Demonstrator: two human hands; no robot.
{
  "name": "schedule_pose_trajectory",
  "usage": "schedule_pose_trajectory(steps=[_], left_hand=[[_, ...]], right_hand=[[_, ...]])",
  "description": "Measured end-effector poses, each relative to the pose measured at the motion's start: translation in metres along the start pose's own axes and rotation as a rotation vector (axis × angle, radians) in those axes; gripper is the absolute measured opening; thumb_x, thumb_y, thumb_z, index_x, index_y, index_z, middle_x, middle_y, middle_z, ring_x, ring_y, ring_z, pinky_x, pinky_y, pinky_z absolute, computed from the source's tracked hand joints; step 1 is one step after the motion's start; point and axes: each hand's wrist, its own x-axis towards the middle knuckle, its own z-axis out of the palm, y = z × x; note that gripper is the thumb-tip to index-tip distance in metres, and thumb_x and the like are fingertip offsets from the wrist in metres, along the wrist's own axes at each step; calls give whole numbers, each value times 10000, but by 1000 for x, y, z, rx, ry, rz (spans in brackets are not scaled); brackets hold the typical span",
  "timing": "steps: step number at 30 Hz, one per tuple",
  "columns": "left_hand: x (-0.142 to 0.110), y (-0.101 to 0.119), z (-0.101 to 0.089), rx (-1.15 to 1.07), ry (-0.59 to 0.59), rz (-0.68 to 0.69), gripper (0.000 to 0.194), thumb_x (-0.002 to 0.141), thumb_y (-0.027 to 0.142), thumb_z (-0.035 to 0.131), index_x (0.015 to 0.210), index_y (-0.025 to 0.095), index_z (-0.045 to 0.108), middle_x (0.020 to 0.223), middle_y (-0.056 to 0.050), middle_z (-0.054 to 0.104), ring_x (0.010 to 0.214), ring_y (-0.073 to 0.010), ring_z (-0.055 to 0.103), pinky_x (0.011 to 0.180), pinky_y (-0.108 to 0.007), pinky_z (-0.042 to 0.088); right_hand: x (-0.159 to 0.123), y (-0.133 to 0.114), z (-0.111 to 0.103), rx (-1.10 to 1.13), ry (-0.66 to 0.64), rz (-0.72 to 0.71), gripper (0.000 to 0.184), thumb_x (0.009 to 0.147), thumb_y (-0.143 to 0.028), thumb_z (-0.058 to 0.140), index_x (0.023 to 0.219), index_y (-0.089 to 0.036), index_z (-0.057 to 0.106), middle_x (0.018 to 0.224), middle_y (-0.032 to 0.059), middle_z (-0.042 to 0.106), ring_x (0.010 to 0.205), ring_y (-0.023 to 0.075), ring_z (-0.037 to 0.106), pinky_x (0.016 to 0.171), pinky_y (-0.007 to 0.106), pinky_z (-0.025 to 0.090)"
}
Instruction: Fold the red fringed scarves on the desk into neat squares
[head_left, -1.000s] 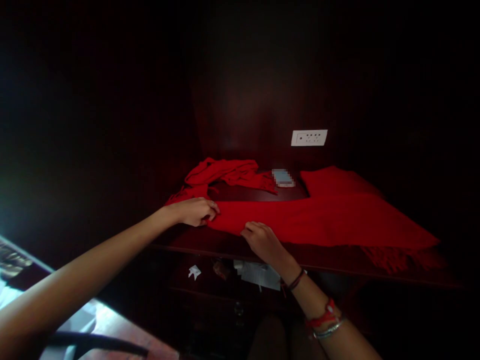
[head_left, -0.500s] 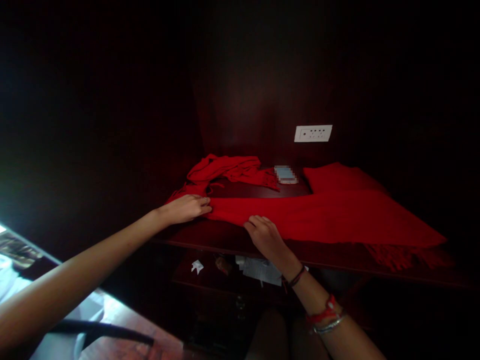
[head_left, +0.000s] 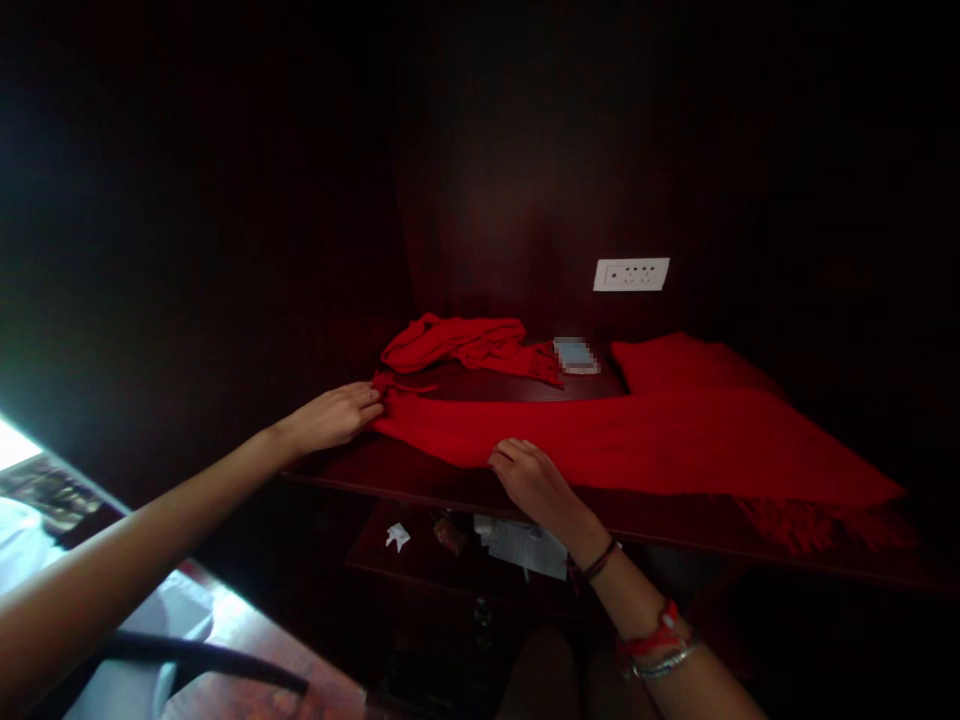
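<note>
A long red scarf [head_left: 645,440] lies stretched across the dark wooden shelf, with a fringe [head_left: 802,525] at its right end hanging by the front edge. At its narrow left end, my left hand [head_left: 336,414] has closed fingers around the cloth, beside a tuft of fringe. My right hand [head_left: 534,482] is at the scarf's front edge near the middle, fingers curled together on the fabric; the fingertips are partly hidden. Behind lies a bunched red cloth [head_left: 457,343] with a fringe on its right. A folded red part [head_left: 686,362] sits at the back right.
A blurred, phone-like flat object [head_left: 576,355] rests at the back of the shelf. A white socket panel [head_left: 631,274] is on the rear wall. Below, a lower shelf holds a white scrap [head_left: 397,537], a brown item [head_left: 448,535] and papers [head_left: 529,548].
My left hand has moved left with the scarf's end, drawing it out straighter and away from the bunched cloth. The right hand stays at about the same spot on the scarf.
</note>
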Motion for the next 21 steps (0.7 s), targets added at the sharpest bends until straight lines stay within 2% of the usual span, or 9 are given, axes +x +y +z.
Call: schedule_pose_trajectory(steps=[3, 7, 11, 13, 18, 21], left_hand=[[-16, 8, 4, -67, -53, 28, 210, 803, 142, 364, 880, 169, 557, 962, -86, 532, 785, -154, 534, 691, -254, 425], [-28, 19, 8, -128, -72, 15, 243, 770, 112, 374, 925, 176, 550, 960, -89, 545, 836, -172, 526, 756, -290, 407], [-24, 26, 12, -191, -84, -88, 243, 713, 169, 443, 933, 175, 546, 904, -87, 557, 854, -218, 511, 774, -365, 390], [-20, 25, 13, -217, -67, -142, 244, 706, 150, 437, 921, 171, 550, 905, -91, 552, 854, -214, 513, 787, -356, 392], [-18, 15, 0, -95, 22, -283, 273, 755, 68, 343, 907, 166, 548, 998, -123, 507, 919, -225, 494, 770, -340, 410], [-22, 19, -4, -54, -8, -263, 275, 766, 62, 343, 914, 175, 546, 987, -112, 516, 913, -222, 501, 773, -344, 407]], right_hand=[[-1, -1, -1, 54, -26, -12, 110, 806, -127, 423, 792, -162, 527, 778, 21, 562, 740, 126, 498, 724, 251, 367], [-4, 0, -3, 93, -46, -17, 129, 812, -129, 412, 812, -158, 538, 782, 29, 589, 750, 128, 526, 725, 250, 389], [-7, 1, -3, 114, -55, -20, 178, 794, -92, 427, 908, -163, 545, 882, 49, 611, 838, 132, 544, 771, 256, 398], [-9, 2, -2, 124, -54, -27, 221, 779, -75, 442, 952, -167, 543, 937, 57, 611, 876, 134, 545, 788, 258, 403], [-14, 6, 0, 125, 16, -34, 310, 766, -46, 435, 1043, -152, 526, 1054, 73, 580, 955, 151, 532, 833, 278, 409], [-18, 7, -1, 139, 8, -40, 302, 773, -51, 428, 1035, -147, 543, 1049, 74, 585, 960, 155, 534, 848, 285, 412]])
